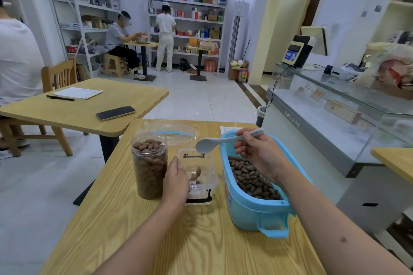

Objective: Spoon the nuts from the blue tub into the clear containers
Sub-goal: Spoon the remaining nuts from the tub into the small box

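Observation:
A blue tub (250, 214) with brown nuts (250, 176) in it stands on the wooden table (190, 241), right of centre. My right hand (257, 152) holds a white spoon (214, 142) by its handle, the bowl tipped above a clear rectangular container (207, 163). A few nuts are in that container, blurred. My left hand (176, 178) grips the container's left side. A clear round jar (149, 165), full of nuts, stands just left of my left hand.
A clear lid with a blue strip (172, 133) lies behind the jar. A sheet of paper (230, 128) lies behind the tub. A second table (73, 109) at left carries a phone (115, 113), pen and notepad. A glass counter (335, 100) stands at right. People are at the back.

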